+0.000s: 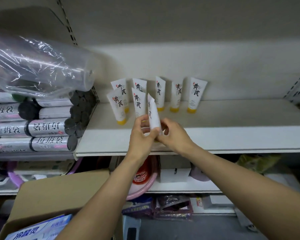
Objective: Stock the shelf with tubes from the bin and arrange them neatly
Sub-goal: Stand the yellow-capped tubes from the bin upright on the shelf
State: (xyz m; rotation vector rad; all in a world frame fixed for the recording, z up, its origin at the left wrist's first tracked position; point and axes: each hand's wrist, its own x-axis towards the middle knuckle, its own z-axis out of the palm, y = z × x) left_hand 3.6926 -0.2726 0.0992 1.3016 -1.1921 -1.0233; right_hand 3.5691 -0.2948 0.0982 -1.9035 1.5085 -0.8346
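Several white tubes with yellow caps stand cap-down on the white shelf (215,135). A back row leans near the wall, its rightmost tube (197,94) apart from the others. Two more tubes (117,106) (138,103) stand in front at the left. Above the shelf's front part, both hands hold one more white tube (152,112) upright. My left hand (142,134) grips its lower end from the left, and my right hand (171,134) pinches it from the right. Its cap is hidden by the fingers.
Rolls of bin bags (47,127) are stacked on the shelf section to the left, under a clear plastic bag (33,66). An open cardboard box (62,191) sits at lower left. A pink basin (142,179) and packets lie on the lower shelves.
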